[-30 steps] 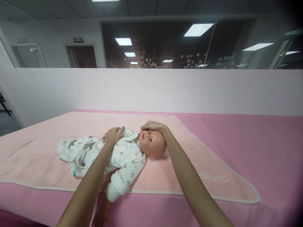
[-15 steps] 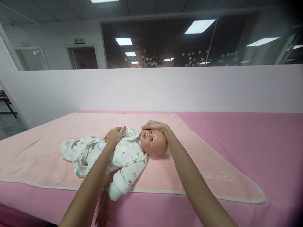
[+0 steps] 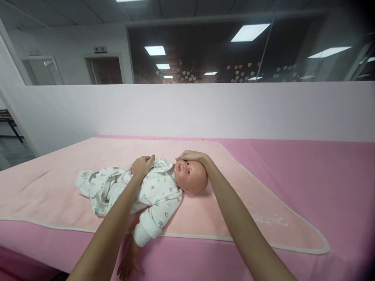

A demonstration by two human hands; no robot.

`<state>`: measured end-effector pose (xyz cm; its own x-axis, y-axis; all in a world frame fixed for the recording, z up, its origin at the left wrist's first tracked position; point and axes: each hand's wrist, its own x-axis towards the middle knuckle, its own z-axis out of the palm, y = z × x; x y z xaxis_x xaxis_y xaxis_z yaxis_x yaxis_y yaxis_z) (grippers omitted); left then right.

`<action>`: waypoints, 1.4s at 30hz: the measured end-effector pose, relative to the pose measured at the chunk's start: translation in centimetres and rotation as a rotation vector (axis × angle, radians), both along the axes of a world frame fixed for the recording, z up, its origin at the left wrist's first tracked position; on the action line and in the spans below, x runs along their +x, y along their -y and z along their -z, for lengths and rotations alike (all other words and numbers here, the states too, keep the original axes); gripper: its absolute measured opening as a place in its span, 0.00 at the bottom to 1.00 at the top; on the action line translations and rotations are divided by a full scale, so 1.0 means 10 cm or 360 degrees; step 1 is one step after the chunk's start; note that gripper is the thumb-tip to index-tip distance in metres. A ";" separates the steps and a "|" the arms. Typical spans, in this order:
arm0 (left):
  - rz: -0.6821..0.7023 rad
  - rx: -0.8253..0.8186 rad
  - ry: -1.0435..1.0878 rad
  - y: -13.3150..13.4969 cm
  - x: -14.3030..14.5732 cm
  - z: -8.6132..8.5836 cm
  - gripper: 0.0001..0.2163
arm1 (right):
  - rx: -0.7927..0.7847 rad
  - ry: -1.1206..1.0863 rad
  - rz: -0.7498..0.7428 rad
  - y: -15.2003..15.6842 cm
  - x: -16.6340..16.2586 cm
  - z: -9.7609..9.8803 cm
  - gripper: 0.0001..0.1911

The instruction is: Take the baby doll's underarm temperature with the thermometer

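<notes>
A baby doll (image 3: 159, 189) in white printed clothes lies face up, its head to the right and its legs to the left. My left hand (image 3: 142, 164) is wrapped over the far side of its upper body, by the far sleeve, its thumb towards the head; most of the fingers are hidden. Against the far side of the bald head (image 3: 193, 177), my right hand (image 3: 191, 155) is cupped with fingers bent near the cheek. The doll's near arm stretches towards me, and its bare hand (image 3: 129, 259) reaches past the mat's edge.
The doll lies on a peach mat (image 3: 240, 195) with a pale border and lettering at its right. Beneath is a pink-covered surface (image 3: 331, 179). A low white wall (image 3: 205, 111) stands behind, with a dark window (image 3: 199, 47) above it.
The view has shifted very slightly. Both hands stay at the same places on the doll, and the doll lies as before.
</notes>
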<state>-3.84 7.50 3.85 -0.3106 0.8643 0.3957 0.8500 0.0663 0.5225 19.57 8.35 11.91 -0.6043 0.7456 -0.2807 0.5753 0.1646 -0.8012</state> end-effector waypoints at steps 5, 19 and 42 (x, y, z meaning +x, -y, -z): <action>0.0079 0.0513 0.0627 -0.02 -0.07 0.08 0.19 | 0.0042 0.0050 -0.0018 -0.01 0.03 -0.02 0.20; 0.1462 0.0255 0.1755 0.38 -0.08 -0.08 0.15 | 0.0438 0.0215 -0.0527 0.15 -0.32 -0.14 0.17; 0.0943 0.0166 0.1987 0.23 -0.03 0.02 0.19 | 0.2043 0.1097 0.0069 0.30 -0.87 0.23 0.12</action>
